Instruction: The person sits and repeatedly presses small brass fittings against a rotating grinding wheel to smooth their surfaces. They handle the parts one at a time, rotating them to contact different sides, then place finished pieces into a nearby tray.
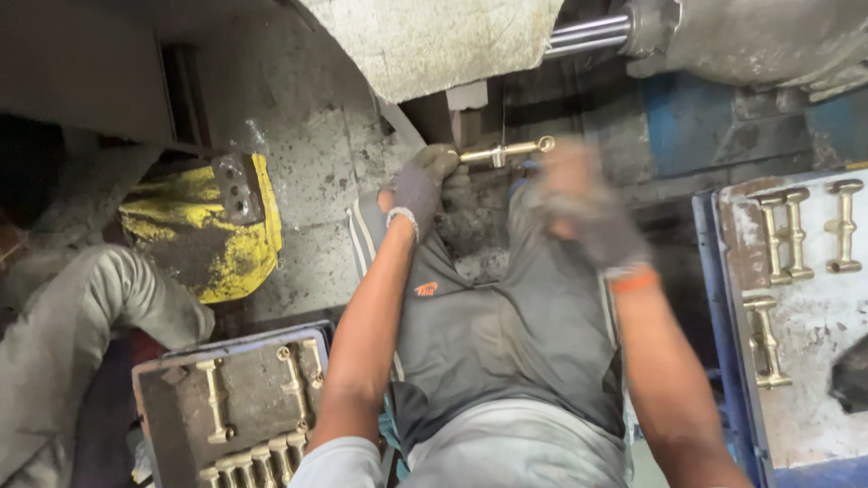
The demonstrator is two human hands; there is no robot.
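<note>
Brass fitting [506, 151] is pinched in the gloved left hand [423, 181]; the blurred right hand's [579, 203] grip is unclear, so it could slip.

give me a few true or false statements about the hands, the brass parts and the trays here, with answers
1. The left hand holds a brass part. True.
2. Both hands are bare. False: both wear grey gloves.
3. The right hand is blurred. True.
4. The tray on the right holds no parts. False: several brass parts lie on it.
5. The tray at lower left holds brass parts. True.
</note>
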